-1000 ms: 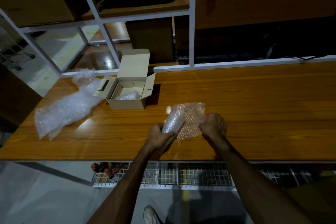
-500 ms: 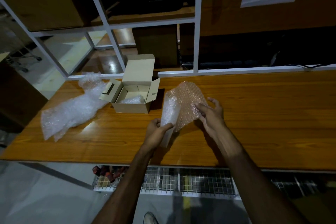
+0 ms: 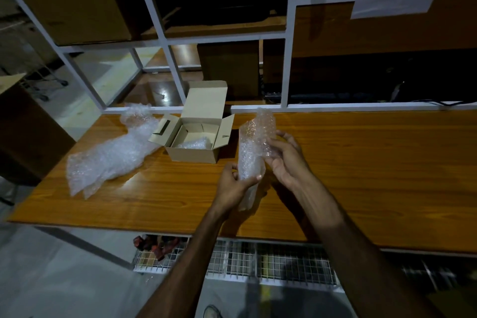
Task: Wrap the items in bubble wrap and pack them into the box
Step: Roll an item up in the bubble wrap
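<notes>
**Roll held upright while the loose flap is folded round**

The left hand (image 3: 233, 183) grips the lower part of the bubble-wrapped item (image 3: 251, 160), fingers and thumb curled round it. It holds the roll upright above the tabletop (image 3: 361, 162), apparently so the wrap stays tight while the other hand works. What lies inside the wrap cannot be told.

The right hand (image 3: 286, 160) is just to the right of that grip. Its fingers are fairly straight and press the loose upper flap of wrap against the roll. This looks like smoothing the last turn closed, not a firm hold.

Beyond the left hand and slightly to its left stands the open cardboard box (image 3: 196, 147), lid up, side flaps spread. Some bubble wrap already lies inside. It is near, likely so the finished roll can go straight in.

Farther left lies a spare bubble wrap sheet (image 3: 111, 155), crumpled on the tabletop, well apart from both hands.
</notes>
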`<state>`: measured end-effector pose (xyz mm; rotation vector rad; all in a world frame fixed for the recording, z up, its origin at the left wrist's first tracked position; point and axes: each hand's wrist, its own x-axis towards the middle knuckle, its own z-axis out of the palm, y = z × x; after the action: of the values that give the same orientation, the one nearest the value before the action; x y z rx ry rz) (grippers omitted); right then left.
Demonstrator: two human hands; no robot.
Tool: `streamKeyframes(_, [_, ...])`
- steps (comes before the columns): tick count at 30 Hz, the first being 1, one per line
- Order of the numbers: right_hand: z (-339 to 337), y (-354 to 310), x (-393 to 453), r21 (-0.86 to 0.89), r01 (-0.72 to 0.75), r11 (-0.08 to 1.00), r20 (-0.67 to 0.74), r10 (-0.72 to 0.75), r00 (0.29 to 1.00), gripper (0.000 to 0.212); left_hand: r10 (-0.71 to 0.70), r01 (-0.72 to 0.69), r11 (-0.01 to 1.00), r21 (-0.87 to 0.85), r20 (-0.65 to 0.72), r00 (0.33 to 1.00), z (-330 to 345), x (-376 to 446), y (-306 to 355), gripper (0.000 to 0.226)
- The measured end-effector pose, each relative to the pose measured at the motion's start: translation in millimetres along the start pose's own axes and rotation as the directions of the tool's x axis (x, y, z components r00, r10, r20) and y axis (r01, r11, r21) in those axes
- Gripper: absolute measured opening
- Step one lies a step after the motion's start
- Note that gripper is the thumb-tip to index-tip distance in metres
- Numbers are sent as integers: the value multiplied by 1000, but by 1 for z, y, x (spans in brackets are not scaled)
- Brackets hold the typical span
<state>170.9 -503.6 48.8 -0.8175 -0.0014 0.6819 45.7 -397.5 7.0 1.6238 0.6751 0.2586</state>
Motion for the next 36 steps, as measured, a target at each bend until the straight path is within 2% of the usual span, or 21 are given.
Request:
streamKeyframes(4, [3, -5, -5, -192, 36, 981, 140, -9, 990, 36, 11, -12, 1000, 24, 39, 999, -6, 1, 0, 56])
streamKeyframes(7, [5, -11, -7, -480, 159, 863, 243, -43, 969, 41, 9, -10, 1000, 26, 49, 999, -10, 3, -2, 53])
streamKeyframes(10, [8, -19, -11, -705, 301, 643, 370, -30, 929, 50, -8, 7, 1000, 12, 81, 997, -16, 3, 0, 52])
streamKeyframes(12, [7, -23, -10, -805, 444, 393, 490, 21, 871, 54, -2, 3, 1000, -7, 108, 994, -18, 2, 2, 49])
streamKeyframes(14, [3, -25, -6, -822, 556, 123, 567, 85, 819, 56, -11, 16, 999, -30, 136, 991, -21, 3, 3, 46])
streamKeyframes(15, [1, -27, -3, -808, 588, 43, 588, 122, 799, 59, -15, 21, 999, -36, 148, 989, -22, 3, 3, 46])
streamKeyframes(19, [-3, -35, 6, -795, 604, -53, 580, 222, 784, 65, -29, 39, 998, -57, 177, 984, -29, 4, 4, 54])
streamKeyframes(23, [-5, -42, 10, -828, 560, -22, 542, 228, 809, 53, -16, 50, 990, -134, 244, 970, -35, 2, 4, 65])
streamKeyframes(27, [-5, -39, 9, -823, 567, -39, 559, 127, 820, 40, -6, 53, 984, -168, 269, 963, -39, 3, 4, 65])
streamKeyframes(33, [-5, -26, 9, -803, 543, 245, 554, -29, 832, 17, 8, 39, 986, -160, 280, 960, -35, 4, 10, 57])
streamKeyframes(36, [-5, -20, 9, -801, 522, 291, 521, -90, 849, 12, 6, 35, 989, -145, 276, 961, -35, 6, 9, 57])
